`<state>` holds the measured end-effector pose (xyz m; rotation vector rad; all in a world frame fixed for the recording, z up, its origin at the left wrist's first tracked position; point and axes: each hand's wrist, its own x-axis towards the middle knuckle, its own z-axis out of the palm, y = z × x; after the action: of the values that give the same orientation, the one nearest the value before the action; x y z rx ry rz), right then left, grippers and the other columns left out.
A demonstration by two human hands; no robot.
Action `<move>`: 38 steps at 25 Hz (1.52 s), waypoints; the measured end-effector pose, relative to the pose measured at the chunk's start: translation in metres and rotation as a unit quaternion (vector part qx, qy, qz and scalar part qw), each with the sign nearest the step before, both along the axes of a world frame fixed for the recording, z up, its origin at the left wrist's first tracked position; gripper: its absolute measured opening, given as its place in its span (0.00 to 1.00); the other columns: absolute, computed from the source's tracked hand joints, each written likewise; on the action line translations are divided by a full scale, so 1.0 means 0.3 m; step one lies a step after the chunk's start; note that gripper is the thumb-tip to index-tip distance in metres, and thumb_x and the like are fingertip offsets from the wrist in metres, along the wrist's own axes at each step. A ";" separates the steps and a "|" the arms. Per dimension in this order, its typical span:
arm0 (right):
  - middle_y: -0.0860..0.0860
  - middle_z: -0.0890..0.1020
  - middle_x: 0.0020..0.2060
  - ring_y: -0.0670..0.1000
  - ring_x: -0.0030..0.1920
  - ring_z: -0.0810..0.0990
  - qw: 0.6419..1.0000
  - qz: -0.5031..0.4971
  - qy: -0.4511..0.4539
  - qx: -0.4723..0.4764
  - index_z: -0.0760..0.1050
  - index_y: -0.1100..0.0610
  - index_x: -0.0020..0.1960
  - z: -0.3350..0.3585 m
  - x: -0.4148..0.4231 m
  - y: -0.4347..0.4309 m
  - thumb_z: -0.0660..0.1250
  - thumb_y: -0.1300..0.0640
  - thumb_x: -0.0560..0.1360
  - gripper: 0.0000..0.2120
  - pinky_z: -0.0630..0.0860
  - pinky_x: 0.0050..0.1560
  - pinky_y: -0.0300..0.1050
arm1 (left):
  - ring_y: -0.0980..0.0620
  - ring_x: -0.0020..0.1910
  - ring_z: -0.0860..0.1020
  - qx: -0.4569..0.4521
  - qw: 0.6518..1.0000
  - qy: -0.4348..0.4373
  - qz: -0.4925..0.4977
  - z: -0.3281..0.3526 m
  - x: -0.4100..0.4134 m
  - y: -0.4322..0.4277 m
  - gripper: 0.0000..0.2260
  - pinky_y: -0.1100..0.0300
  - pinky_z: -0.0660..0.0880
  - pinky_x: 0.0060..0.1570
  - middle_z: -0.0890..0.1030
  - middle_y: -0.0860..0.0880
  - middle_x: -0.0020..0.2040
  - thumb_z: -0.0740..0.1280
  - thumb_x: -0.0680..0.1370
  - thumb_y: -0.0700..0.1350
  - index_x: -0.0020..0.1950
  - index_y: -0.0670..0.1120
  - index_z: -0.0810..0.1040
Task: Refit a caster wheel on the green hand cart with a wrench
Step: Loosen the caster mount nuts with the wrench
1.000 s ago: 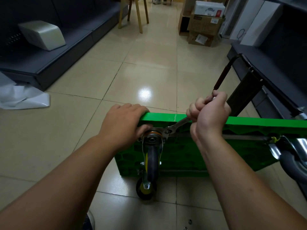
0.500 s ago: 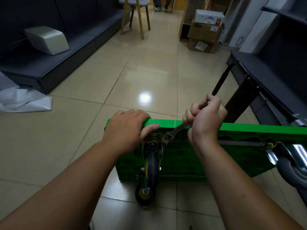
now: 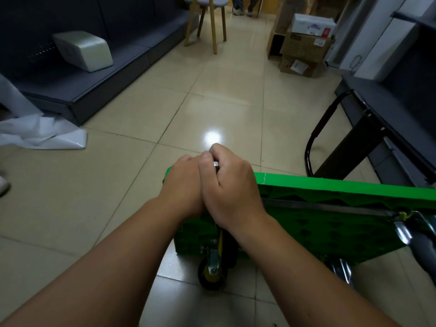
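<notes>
The green hand cart (image 3: 330, 223) stands on its side on the tiled floor, underside towards me. A caster wheel (image 3: 213, 270) with a black tyre and yellow hub hangs from its near left corner. My left hand (image 3: 182, 187) grips the cart's top edge above that caster. My right hand (image 3: 230, 187) is pressed against the left hand and grips the wrench (image 3: 215, 164); only a short silver end shows between its fingers. The wrench head and the caster's top mount are hidden under my hands.
A second caster (image 3: 417, 239) sticks out at the right edge. The cart's black folding handle (image 3: 316, 133) lies behind it by a dark shelf base (image 3: 389, 107). White wrapping (image 3: 42, 135), a wooden stool (image 3: 207, 22) and cardboard boxes (image 3: 304, 48) sit farther off.
My right hand has swung the wrench from the right over to the left, and now lies against my left hand. The view has tilted up slightly.
</notes>
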<state>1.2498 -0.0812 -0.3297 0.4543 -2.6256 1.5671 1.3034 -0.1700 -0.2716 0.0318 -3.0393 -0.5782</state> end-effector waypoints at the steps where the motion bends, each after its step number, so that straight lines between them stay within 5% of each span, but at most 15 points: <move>1: 0.63 0.71 0.34 0.54 0.36 0.67 1.000 0.011 0.009 0.017 0.69 0.66 0.38 0.023 0.025 0.010 0.55 0.61 0.83 0.16 0.64 0.35 0.32 | 0.47 0.53 0.75 -0.016 1.000 -0.002 -0.004 0.008 0.006 0.002 0.07 0.63 0.57 0.41 0.77 0.49 0.52 0.62 0.82 0.41 0.47 0.51 0.67; 3: 0.52 0.71 0.30 0.52 0.33 0.69 0.997 0.043 0.068 0.018 0.67 0.58 0.36 0.135 0.094 0.040 0.55 0.54 0.81 0.17 0.67 0.35 0.45 | 0.49 0.49 0.74 -0.035 0.999 0.006 -0.035 -0.004 0.006 -0.001 0.04 0.62 0.57 0.43 0.72 0.54 0.45 0.61 0.82 0.43 0.50 0.52 0.71; 5: 0.45 0.69 0.26 0.47 0.29 0.69 0.994 0.045 0.078 -0.057 0.67 0.52 0.33 0.267 0.139 0.081 0.62 0.50 0.80 0.17 0.66 0.32 0.44 | 0.50 0.46 0.74 -0.053 0.995 0.043 -0.075 -0.012 0.000 -0.003 0.10 0.58 0.59 0.45 0.73 0.55 0.44 0.58 0.81 0.52 0.58 0.53 0.76; 8: 0.47 0.63 0.24 0.48 0.24 0.60 0.941 0.036 -0.094 -0.324 0.65 0.52 0.34 0.396 0.104 0.171 0.65 0.50 0.80 0.17 0.59 0.29 0.43 | 0.48 0.49 0.77 -0.086 0.987 0.083 -0.111 -0.057 -0.015 -0.023 0.23 0.54 0.61 0.47 0.80 0.53 0.49 0.54 0.81 0.66 0.60 0.54 0.79; 10: 0.47 0.61 0.25 0.48 0.26 0.58 0.903 0.041 -0.164 -0.395 0.67 0.54 0.39 0.421 0.076 0.246 0.66 0.53 0.80 0.13 0.58 0.29 0.43 | 0.48 0.49 0.77 -0.081 0.987 0.092 -0.100 -0.084 -0.028 -0.030 0.25 0.54 0.62 0.47 0.80 0.54 0.49 0.53 0.80 0.68 0.60 0.54 0.79; 12: 0.49 0.63 0.27 0.48 0.28 0.62 0.922 0.047 -0.180 -0.340 0.73 0.61 0.45 0.406 0.077 0.305 0.64 0.57 0.81 0.09 0.61 0.33 0.43 | 0.49 0.49 0.77 -0.081 0.987 0.101 -0.096 -0.083 -0.031 -0.025 0.26 0.54 0.61 0.46 0.80 0.55 0.49 0.50 0.79 0.69 0.60 0.55 0.79; 16: 0.58 0.84 0.39 0.53 0.42 0.85 0.961 0.059 -0.201 -0.179 0.79 0.67 0.54 0.368 0.157 0.364 0.59 0.57 0.84 0.15 0.82 0.48 0.43 | 0.49 0.48 0.77 -0.080 0.987 0.106 -0.092 -0.093 -0.035 -0.027 0.27 0.53 0.65 0.47 0.80 0.55 0.48 0.49 0.78 0.69 0.59 0.55 0.79; 18: 0.57 0.87 0.46 0.50 0.48 0.86 0.986 0.079 -0.141 -0.039 0.82 0.61 0.55 0.358 0.194 0.394 0.60 0.52 0.84 0.16 0.81 0.55 0.42 | 0.49 0.47 0.78 -0.080 0.987 0.108 -0.089 -0.096 -0.031 -0.024 0.28 0.52 0.67 0.49 0.81 0.55 0.48 0.49 0.79 0.70 0.59 0.55 0.80; 21: 0.61 0.84 0.42 0.58 0.44 0.83 0.974 0.071 -0.004 0.214 0.82 0.59 0.50 0.295 0.233 0.444 0.56 0.36 0.80 0.28 0.80 0.48 0.57 | 0.50 0.46 0.78 -0.087 0.985 0.116 -0.091 -0.105 -0.030 -0.022 0.31 0.52 0.68 0.49 0.81 0.55 0.48 0.46 0.78 0.71 0.60 0.55 0.80; 23: 0.58 0.84 0.37 0.56 0.38 0.84 0.986 0.025 -0.031 0.162 0.82 0.60 0.49 0.260 0.254 0.488 0.58 0.40 0.81 0.25 0.81 0.44 0.55 | 0.49 0.47 0.77 -0.089 0.985 0.115 -0.090 -0.107 -0.030 -0.023 0.31 0.53 0.66 0.47 0.81 0.55 0.48 0.46 0.78 0.71 0.61 0.54 0.80; 25: 0.57 0.86 0.39 0.54 0.38 0.86 0.988 0.002 -0.155 0.011 0.83 0.61 0.51 0.252 0.281 0.536 0.63 0.51 0.82 0.15 0.84 0.45 0.48 | 0.49 0.46 0.77 -0.086 0.985 0.118 -0.089 -0.105 -0.029 -0.020 0.32 0.53 0.64 0.46 0.81 0.54 0.48 0.46 0.78 0.71 0.61 0.54 0.80; 28: 0.61 0.86 0.47 0.56 0.49 0.87 0.953 0.008 -0.281 -0.113 0.81 0.65 0.56 0.240 0.325 0.606 0.62 0.64 0.82 0.10 0.82 0.53 0.45 | 0.49 0.45 0.77 -0.085 0.984 0.130 -0.086 -0.110 -0.031 -0.018 0.35 0.53 0.66 0.45 0.81 0.54 0.47 0.43 0.76 0.72 0.60 0.54 0.81; 32: 0.65 0.84 0.54 0.61 0.53 0.85 0.887 -0.007 -0.376 -0.267 0.76 0.68 0.61 0.233 0.351 0.663 0.51 0.73 0.80 0.17 0.82 0.54 0.49 | 0.49 0.44 0.77 -0.091 0.984 0.134 -0.079 -0.114 -0.033 -0.014 0.34 0.53 0.66 0.44 0.82 0.54 0.47 0.45 0.77 0.72 0.60 0.53 0.81; 34: 0.64 0.85 0.50 0.56 0.45 0.85 0.860 0.014 -0.437 -0.263 0.76 0.66 0.62 0.216 0.373 0.668 0.50 0.75 0.77 0.21 0.83 0.45 0.46 | 0.49 0.44 0.77 -0.090 0.984 0.134 -0.077 -0.112 -0.031 -0.010 0.33 0.53 0.64 0.44 0.82 0.53 0.47 0.45 0.79 0.72 0.61 0.53 0.81; 38: 0.61 0.86 0.44 0.50 0.33 0.71 0.868 -0.026 -0.449 -0.210 0.84 0.67 0.50 0.117 0.398 0.638 0.50 0.75 0.68 0.25 0.64 0.30 0.41 | 0.48 0.45 0.77 -0.084 0.985 0.131 -0.075 -0.112 -0.031 -0.010 0.35 0.52 0.67 0.45 0.82 0.52 0.49 0.45 0.77 0.73 0.61 0.53 0.81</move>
<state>1.3693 0.1103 -0.2948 -0.5087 -2.5763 2.7250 1.2940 -0.1731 -0.3053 -0.2606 -2.8351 -0.3027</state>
